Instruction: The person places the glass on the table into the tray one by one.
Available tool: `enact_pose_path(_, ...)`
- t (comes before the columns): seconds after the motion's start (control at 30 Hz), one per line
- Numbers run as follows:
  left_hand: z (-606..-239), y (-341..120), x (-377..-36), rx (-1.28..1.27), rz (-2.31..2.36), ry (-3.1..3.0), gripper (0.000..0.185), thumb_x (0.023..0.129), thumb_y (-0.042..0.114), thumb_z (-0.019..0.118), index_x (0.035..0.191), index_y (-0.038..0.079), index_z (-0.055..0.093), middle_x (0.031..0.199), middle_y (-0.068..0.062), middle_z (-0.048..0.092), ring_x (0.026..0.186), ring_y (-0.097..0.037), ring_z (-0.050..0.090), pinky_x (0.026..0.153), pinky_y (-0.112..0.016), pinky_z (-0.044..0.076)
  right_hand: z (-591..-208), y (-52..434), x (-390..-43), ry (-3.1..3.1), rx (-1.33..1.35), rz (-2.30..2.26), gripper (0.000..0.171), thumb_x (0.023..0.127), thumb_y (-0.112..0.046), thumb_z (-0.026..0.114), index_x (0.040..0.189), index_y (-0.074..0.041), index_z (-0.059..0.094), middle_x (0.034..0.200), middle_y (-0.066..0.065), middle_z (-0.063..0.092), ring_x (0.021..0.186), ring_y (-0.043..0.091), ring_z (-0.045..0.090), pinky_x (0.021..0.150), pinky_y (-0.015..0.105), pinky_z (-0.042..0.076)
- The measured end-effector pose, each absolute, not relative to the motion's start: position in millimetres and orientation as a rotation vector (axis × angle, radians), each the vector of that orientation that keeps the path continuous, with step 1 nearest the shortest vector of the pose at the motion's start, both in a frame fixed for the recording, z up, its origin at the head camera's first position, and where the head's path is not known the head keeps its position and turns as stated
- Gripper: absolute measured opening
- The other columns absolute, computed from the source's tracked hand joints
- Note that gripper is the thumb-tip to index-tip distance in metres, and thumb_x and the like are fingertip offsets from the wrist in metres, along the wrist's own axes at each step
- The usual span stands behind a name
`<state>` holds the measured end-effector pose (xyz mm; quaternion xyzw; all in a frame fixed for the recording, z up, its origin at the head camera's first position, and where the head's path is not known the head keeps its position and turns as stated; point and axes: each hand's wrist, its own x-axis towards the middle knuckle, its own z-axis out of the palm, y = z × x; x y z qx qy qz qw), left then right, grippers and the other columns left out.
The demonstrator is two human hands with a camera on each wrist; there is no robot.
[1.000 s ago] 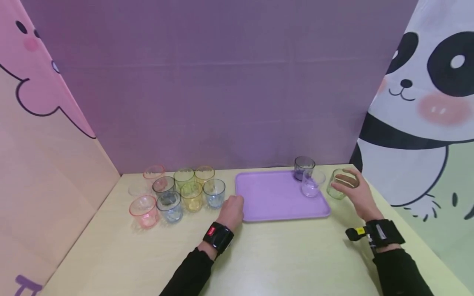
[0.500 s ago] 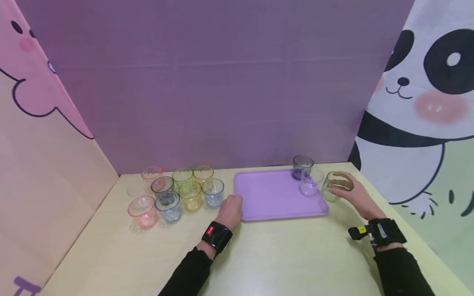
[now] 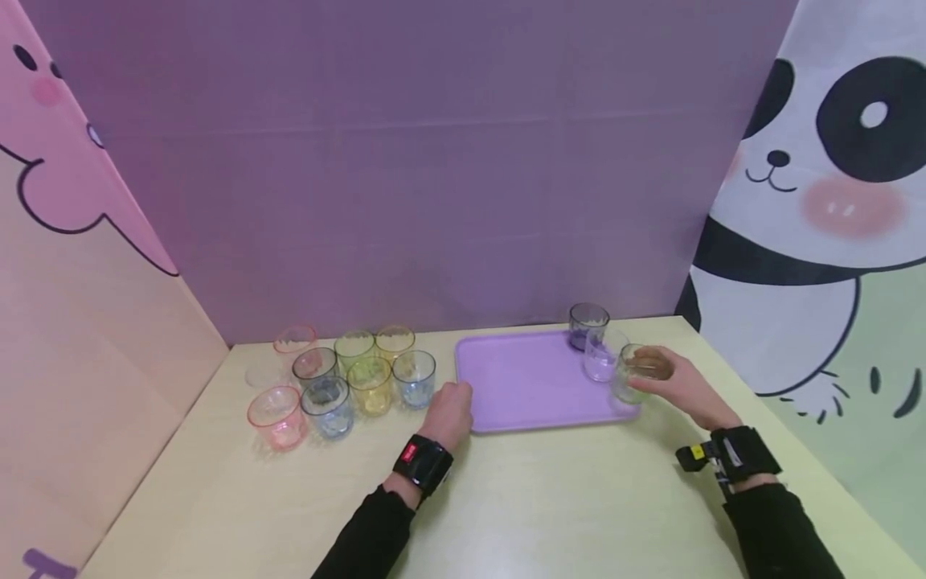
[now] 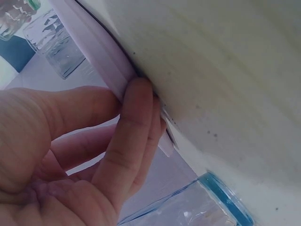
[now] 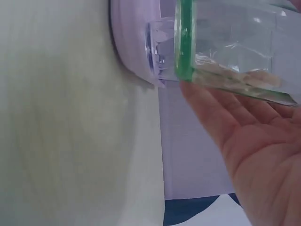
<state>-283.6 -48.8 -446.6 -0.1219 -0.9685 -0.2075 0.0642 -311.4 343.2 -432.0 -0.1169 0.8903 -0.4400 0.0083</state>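
My right hand (image 3: pixel 683 390) grips a green-tinted glass (image 3: pixel 625 388) at the right edge of the purple tray (image 3: pixel 521 394). The wrist view on that side shows the glass's bright green rim (image 5: pixel 184 42) above my fingers (image 5: pixel 207 106). A colourless glass (image 3: pixel 599 366) and a dark grey glass (image 3: pixel 581 336) stand at the tray's back right, just beyond the held one. Across the tray, my left hand (image 3: pixel 448 412) pinches its left rim (image 4: pixel 106 54) between thumb and fingers, seen close up in the left wrist view.
Left of the tray, several tinted glasses stand in a cluster, among them a blue glass (image 3: pixel 415 388) close to my left hand, a yellow glass (image 3: pixel 372 396) and a pink glass (image 3: pixel 284 430). A purple backdrop (image 3: pixel 434 201) rises behind the table (image 3: pixel 550 507).
My right hand has carried the green-tinted glass leftward from beside the tray to over its right edge. My left hand has kept its pinch on the tray rim.
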Motion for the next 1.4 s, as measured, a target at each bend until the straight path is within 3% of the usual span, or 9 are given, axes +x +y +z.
enact_pose_path(0.1,-446.7,-48.3,-283.8,-0.366,-0.619,-2.922,0.010,0.080,-0.009,0.066,0.088,-0.003,0.067,0.080,-0.016,0.067,0.072,-0.026,0.064,0.065,-0.037,0.054,-435.6,340.2,-311.6,2.794,-0.383,-1.345,0.068,0.089,-0.036,0.072,0.140,-0.001,0.044,0.137,0.021,0.056,0.125,0.040,0.053,0.090,0.024,0.052)
enact_pose_path(0.37,-445.4,-48.0,-283.6,-0.342,-0.617,-2.944,0.010,0.080,-0.010,0.066,0.088,-0.003,0.067,0.080,-0.016,0.067,0.073,-0.027,0.064,0.066,-0.038,0.055,-440.5,332.5,-311.9,2.764,-0.424,-1.265,0.074,0.086,-0.039,0.075,0.139,0.003,0.043,0.137,0.023,0.056,0.126,0.042,0.053,0.099,0.049,0.050)
enact_pose_path(0.7,-447.6,-48.1,-285.0,-0.363,-0.610,-2.930,0.011,0.080,-0.010,0.066,0.088,-0.003,0.067,0.081,-0.016,0.067,0.074,-0.026,0.064,0.067,-0.037,0.055,-442.4,331.6,-310.0,2.772,-0.452,-1.238,0.076,0.085,-0.032,0.077,0.139,0.006,0.041,0.137,0.028,0.053,0.126,0.045,0.052,0.102,0.056,0.045)
enact_pose_path(1.07,-449.2,-49.9,-285.8,-0.357,-0.617,-2.926,0.012,0.079,-0.011,0.065,0.087,-0.003,0.067,0.082,-0.017,0.067,0.075,-0.028,0.065,0.068,-0.038,0.055,-444.5,335.9,-313.7,2.759,-0.450,-1.217,0.078,0.085,-0.034,0.076,0.141,0.004,0.038,0.139,0.027,0.051,0.126,0.045,0.050,0.101,0.057,0.046)
enact_pose_path(1.27,-448.7,-51.5,-284.7,-0.367,-0.637,-2.921,0.011,0.080,-0.010,0.063,0.087,-0.003,0.067,0.081,-0.017,0.067,0.074,-0.028,0.065,0.067,-0.038,0.055,-444.0,344.0,-314.1,2.714,-0.469,-1.223,0.068,0.097,-0.033,0.060,0.146,0.006,0.033,0.143,0.030,0.046,0.130,0.048,0.045,0.102,0.061,0.043)
enact_pose_path(1.4,-446.8,-54.3,-283.5,-0.377,-0.685,-2.897,0.005,0.084,-0.005,0.063,0.084,-0.002,0.066,0.078,-0.016,0.067,0.070,-0.027,0.064,0.062,-0.038,0.054,-442.7,348.9,-314.8,2.654,-0.467,-1.306,0.064,0.107,-0.041,0.030,0.146,0.009,0.031,0.143,0.032,0.045,0.131,0.048,0.043,0.102,0.053,0.047)
